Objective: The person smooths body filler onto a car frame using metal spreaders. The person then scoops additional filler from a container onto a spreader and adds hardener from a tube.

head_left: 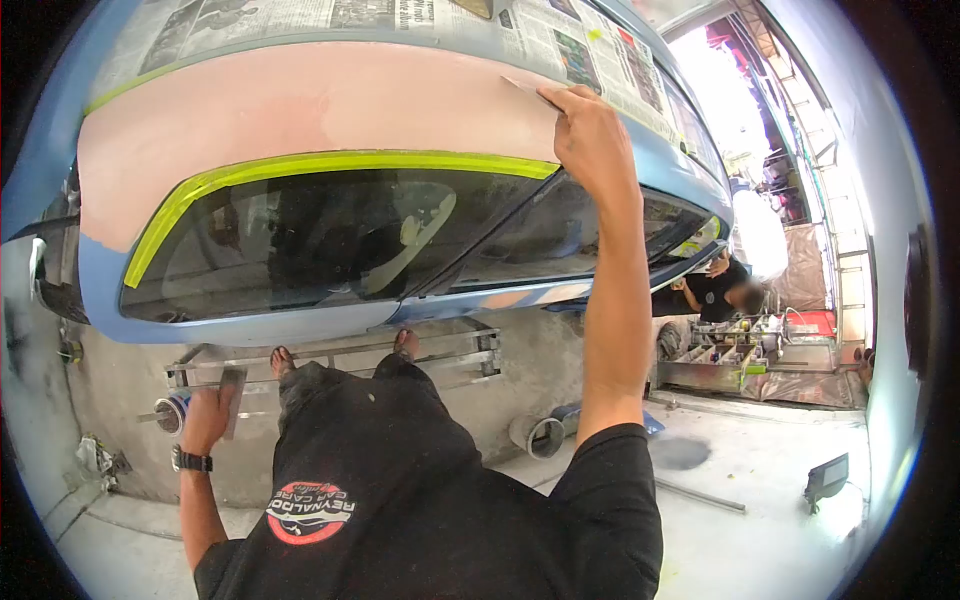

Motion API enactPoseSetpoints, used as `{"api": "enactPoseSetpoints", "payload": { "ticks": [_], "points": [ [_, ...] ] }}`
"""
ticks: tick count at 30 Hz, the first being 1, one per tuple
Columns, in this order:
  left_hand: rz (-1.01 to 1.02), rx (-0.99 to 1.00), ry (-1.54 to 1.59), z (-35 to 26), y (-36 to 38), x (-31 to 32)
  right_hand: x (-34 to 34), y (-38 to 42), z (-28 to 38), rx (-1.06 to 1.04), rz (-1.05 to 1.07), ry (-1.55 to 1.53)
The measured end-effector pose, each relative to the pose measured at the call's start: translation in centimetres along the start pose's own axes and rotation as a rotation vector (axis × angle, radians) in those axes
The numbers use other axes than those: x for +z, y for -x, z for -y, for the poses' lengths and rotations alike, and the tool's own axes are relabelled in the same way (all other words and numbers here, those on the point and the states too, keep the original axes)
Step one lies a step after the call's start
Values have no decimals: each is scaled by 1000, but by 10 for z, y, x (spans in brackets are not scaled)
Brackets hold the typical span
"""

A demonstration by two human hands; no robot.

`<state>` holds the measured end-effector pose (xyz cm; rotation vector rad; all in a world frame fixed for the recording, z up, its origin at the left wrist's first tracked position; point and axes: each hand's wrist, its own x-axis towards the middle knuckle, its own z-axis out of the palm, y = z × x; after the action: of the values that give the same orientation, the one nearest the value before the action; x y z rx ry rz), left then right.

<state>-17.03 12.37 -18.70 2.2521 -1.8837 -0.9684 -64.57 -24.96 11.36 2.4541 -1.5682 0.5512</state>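
My right hand (590, 138) grips a thin flat spreader (522, 86), whose edge is at the pink filler-coated roof edge (330, 95) of a blue car. Down at the left, my left hand (206, 420) is closed around a flat metal plate or blade (234, 400), held low beside my body, away from the car. Yellow-green masking tape (350, 160) runs along the top of the dark side window (310, 235). Newspaper (370, 14) covers the surface beyond the pink strip.
I stand on a metal platform (440, 362). A round container (172, 412) is near my left hand. An open bucket (540, 436) lies on the floor. Another person (722, 292) is by the car at the right, near a metal rack (720, 365). A floodlight (826, 480) stands at lower right.
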Motion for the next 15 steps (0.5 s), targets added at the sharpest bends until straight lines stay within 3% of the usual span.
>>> {"api": "enactPoseSetpoints", "payload": {
  "ticks": [1,3,5,7,13,15],
  "points": [
    [2,57,-120,67,7,59,3,0,-1,-15,-16,4],
    [186,-299,36,103,33,130,10,6,-3,-41,-44,10],
    [325,-370,30,108,64,185,15,22,4,-11,-46,27],
    [351,-404,212,141,109,259,22,36,10,-18,-80,40],
    [337,-656,461,124,144,275,82,93,-5,-109,-283,126],
    [258,-712,514,123,135,264,77,105,-4,-83,-227,115]
  ]
}}
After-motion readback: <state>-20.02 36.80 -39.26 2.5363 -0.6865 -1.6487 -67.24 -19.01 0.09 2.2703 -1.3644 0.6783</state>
